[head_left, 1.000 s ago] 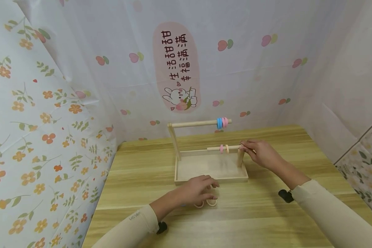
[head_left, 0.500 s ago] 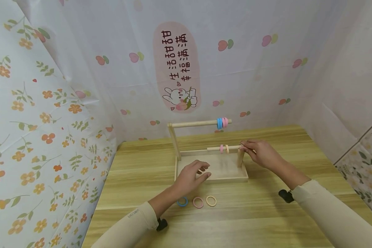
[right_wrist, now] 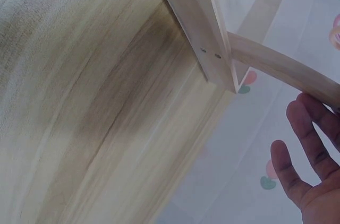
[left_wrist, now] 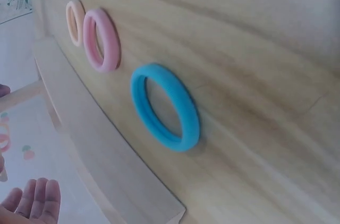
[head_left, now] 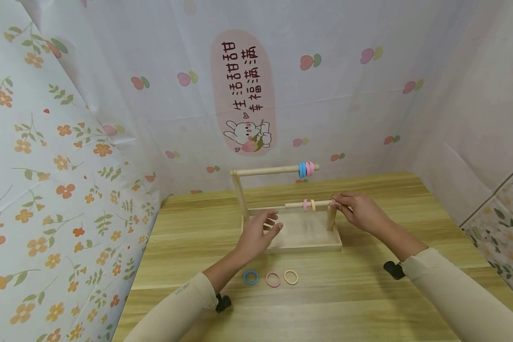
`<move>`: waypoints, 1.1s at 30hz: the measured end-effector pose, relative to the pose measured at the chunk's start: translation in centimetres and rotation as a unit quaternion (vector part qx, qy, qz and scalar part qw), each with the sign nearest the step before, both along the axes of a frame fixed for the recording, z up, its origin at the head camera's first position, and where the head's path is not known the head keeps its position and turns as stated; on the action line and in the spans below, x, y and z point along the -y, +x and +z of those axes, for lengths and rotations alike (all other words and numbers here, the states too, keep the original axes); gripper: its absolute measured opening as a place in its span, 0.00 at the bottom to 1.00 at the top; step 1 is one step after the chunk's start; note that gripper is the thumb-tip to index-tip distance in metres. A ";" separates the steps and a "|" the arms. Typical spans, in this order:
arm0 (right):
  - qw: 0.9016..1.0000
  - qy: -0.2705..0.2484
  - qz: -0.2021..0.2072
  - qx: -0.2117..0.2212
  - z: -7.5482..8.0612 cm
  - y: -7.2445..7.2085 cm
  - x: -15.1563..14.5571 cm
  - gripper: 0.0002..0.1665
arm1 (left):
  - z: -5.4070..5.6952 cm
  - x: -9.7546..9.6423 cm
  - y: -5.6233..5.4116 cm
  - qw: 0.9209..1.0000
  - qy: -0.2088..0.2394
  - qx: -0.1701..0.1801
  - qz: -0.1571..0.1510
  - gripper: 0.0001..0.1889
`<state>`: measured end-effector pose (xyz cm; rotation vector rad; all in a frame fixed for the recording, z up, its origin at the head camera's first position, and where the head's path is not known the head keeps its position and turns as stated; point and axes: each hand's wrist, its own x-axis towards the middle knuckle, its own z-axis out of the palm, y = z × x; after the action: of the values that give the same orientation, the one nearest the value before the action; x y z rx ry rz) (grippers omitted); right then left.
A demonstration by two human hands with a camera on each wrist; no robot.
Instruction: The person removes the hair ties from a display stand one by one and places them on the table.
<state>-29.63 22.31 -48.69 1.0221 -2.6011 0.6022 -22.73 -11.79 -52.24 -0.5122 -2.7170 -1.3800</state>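
A wooden rack has a shallow tray base [head_left: 299, 247] and two rods. My right hand [head_left: 363, 213] grips the top of its short post [head_left: 331, 219], where the lower rod [head_left: 322, 203] joins. A pink ring [head_left: 305, 205] and a pale orange ring [head_left: 313, 205] hang on that rod. My left hand [head_left: 256, 235] is over the tray's left part, fingers slightly bent and holding nothing. In front of the tray, a blue ring [left_wrist: 166, 108], a pink ring [left_wrist: 102, 41] and a pale yellow ring [left_wrist: 75, 23] lie flat on the table.
Blue rings [head_left: 302, 170] and pink rings [head_left: 309, 168] sit near the right end of the upper rod [head_left: 269, 170], which a tall left post [head_left: 240, 197] carries. Patterned cloth [head_left: 346, 118] hangs behind the wooden table [head_left: 188, 237].
My left hand has moved from above the loose rings up and leftward over the tray, leaving all three rings uncovered. My right hand stays on the post.
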 end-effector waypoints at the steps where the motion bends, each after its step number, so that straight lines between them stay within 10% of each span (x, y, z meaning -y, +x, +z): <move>1: 1.000 -0.001 0.001 -0.001 0.0 0.0 0.0 0.17 | 0.1 0.0 -0.1 1.000 0.008 0.003 0.000 0.25; 33: 1.000 -0.012 0.001 -0.001 0.0 0.1 0.0 0.17 | 2.4 -1.6 -2.7 1.000 0.022 0.014 -0.014 0.31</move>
<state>-29.49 22.29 -48.72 1.0186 -2.5844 0.6314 -25.43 -10.21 -49.82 -0.5338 -2.7032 -1.4612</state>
